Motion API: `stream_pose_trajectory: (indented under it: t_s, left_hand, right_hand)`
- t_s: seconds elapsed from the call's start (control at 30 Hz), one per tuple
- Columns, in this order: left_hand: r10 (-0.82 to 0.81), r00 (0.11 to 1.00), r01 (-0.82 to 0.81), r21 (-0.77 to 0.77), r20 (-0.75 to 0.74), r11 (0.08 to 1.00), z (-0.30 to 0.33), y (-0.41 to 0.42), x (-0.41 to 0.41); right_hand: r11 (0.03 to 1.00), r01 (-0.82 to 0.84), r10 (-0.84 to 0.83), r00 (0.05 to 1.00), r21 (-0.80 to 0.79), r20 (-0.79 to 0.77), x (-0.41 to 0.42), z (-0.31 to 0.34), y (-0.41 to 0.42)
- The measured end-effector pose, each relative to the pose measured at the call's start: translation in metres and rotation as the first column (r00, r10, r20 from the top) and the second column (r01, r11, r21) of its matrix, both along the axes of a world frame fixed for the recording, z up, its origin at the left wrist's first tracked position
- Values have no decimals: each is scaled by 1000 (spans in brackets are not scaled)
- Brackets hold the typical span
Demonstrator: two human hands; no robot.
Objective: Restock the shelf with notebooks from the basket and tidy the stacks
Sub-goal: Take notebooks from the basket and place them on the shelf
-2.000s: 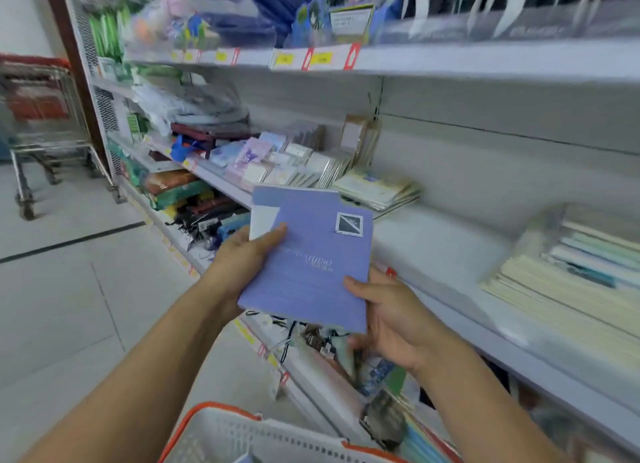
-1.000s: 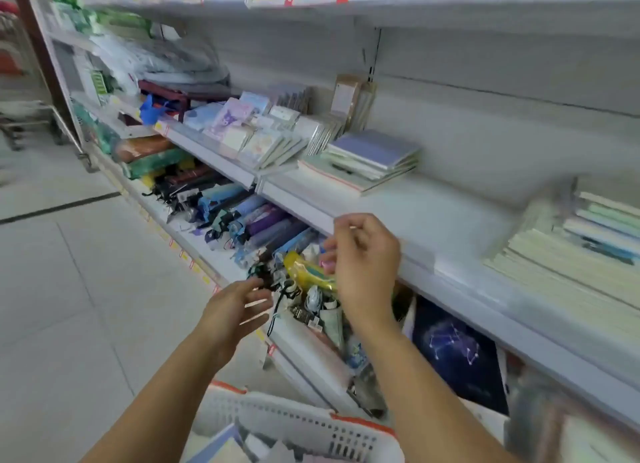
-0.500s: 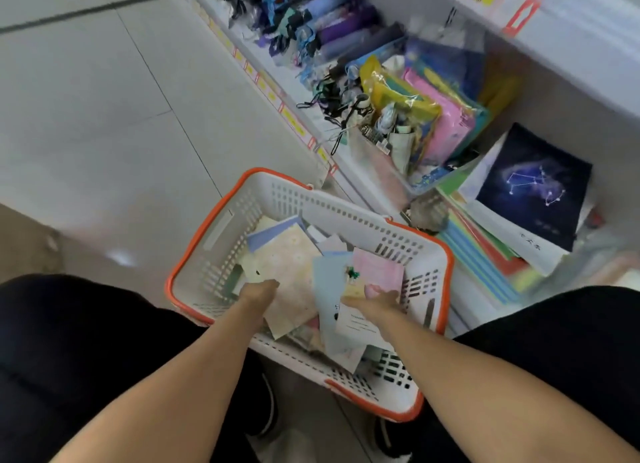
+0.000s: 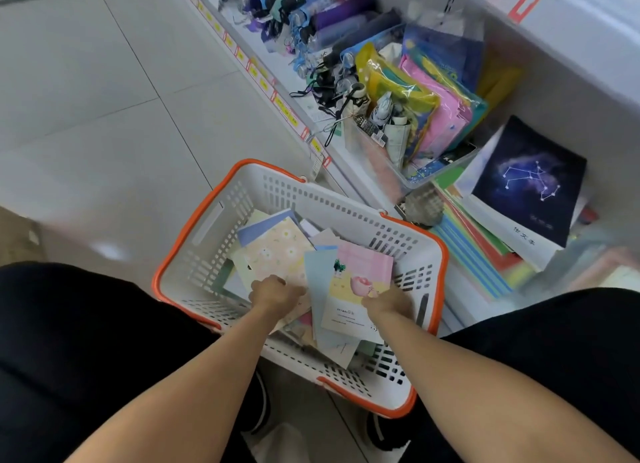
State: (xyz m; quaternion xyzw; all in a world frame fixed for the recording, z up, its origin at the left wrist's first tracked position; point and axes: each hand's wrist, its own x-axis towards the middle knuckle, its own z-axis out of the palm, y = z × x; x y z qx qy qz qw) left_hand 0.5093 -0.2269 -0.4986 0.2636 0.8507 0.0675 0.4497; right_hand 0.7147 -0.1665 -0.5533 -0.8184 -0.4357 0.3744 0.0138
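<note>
Both hands reach into the white basket [image 4: 349, 208] with the orange rim, on the floor beside the bottom shelf [image 4: 349, 172]. The left hand [image 4: 275, 293] curls onto a floral notebook [image 4: 277, 251]; the right hand [image 4: 389, 303] appears to grip the pink notebook [image 4: 360, 282] atop the loose pile.

We reach both bare forearms forward and down from the bottom of the view, running nearly parallel and a little apart. Our left hand [image 4: 275, 291] is turned knuckles up, its fingers curled under so the tips are hidden. Our right hand [image 4: 388, 303] sits at much the same depth, also back-up, fingers bent down out of sight. Whether either grip actually pinches anything we cannot tell. Our dark-clothed legs flank both arms.
</note>
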Motion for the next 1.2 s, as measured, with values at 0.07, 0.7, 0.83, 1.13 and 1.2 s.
stream_pose_trajectory:
  t_s: [0.07,0.7,0.83,1.13,1.2]
  left_hand:
    - [-74,994,77,30,-85,997,-1,0,5]
    - [271,918,-300,59,291,952,-8,-9,0]
    - [431,895,-446,196,116,874,-8,-3,-27]
    - [644,757,-645,275,105,713,3,-15,-44]
    - [691,716,-688,269,96,675,4,-16,-43]
  right_hand:
    - [993,-78,81,996,-85,36,-3,-5,-4]
    - [996,-87,84,953,2,-291,-32,9,0]
    - [995,-80,63,966,-57,-253,-28,8,0]
    - [967,-245,229,956,-71,-182,-29,18,-7]
    - [962,-265,252,953,-65,-167,-27,21,-10]
